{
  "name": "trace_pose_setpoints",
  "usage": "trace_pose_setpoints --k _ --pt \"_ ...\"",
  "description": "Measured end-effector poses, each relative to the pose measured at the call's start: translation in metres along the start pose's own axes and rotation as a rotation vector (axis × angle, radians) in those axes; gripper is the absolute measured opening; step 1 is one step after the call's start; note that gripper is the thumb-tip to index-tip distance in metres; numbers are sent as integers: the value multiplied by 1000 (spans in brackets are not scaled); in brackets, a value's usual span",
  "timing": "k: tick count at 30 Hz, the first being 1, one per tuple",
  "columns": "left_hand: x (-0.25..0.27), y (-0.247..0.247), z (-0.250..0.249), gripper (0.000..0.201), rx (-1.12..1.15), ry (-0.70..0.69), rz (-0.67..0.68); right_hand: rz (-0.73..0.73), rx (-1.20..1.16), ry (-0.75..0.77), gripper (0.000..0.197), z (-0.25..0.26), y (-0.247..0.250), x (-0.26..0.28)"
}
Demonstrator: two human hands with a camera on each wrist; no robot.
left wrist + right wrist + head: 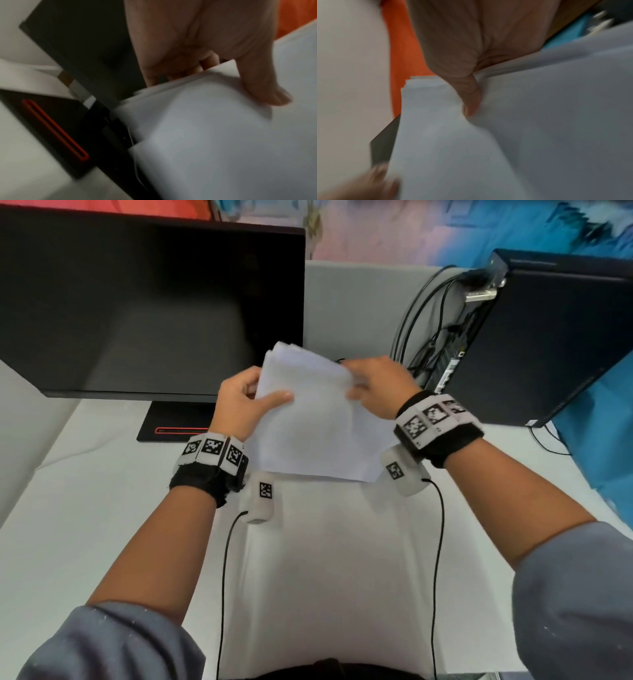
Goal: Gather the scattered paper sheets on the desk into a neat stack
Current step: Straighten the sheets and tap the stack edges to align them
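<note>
Both wrist views motion-blurred; paper sheets [315, 419] hide fingers of both hands (thumbs show).

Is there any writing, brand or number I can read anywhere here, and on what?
No readable words, brands or numbers.
Wrist bands: black-and-white square code patterns, with tiny marks beside them too small to read.
Paper sheets: their visible sides look blank.
Monitor: dark screen, no logo shows.
Computer tower: a small white label at its rear, too blurred to read.
</note>
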State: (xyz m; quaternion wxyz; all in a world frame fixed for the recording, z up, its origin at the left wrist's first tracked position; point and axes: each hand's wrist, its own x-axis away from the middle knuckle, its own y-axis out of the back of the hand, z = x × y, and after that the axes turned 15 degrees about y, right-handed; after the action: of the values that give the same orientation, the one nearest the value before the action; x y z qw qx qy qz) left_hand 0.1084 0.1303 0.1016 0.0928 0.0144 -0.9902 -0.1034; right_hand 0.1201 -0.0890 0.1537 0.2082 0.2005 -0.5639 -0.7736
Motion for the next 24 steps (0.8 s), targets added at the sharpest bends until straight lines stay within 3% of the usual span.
trace_pose_setpoints --k 3,4,6,8,11,17,21,24 --pt "-3 19 4 42 -202 104 61 -176 -331 -70 37 -28 15 17" --pt "-4 24 7 39 -243 133 66 -241 -431 -86 34 -36 17 24" --pt "-5 29 9 8 -136 158 54 -372 -619 -107 30 -50 14 37" --pt "-2 21 7 27 144 188 76 -503 -809 -153 35 -55 1 44" --pt "0 -6 3 22 272 171 143 -675 -1030 -246 33 -52 -33 50" --pt "14 -39 21 29 187 93 -44 -727 -1179 -467 30 -41 -81 64" --pt "17 -37 37 42 249 109 -64 -844 -1237 -433 44 -34 -76 63" --pt "15 -30 35 31 328 91 -115 -854 -1142 -401 49 -33 -66 53"
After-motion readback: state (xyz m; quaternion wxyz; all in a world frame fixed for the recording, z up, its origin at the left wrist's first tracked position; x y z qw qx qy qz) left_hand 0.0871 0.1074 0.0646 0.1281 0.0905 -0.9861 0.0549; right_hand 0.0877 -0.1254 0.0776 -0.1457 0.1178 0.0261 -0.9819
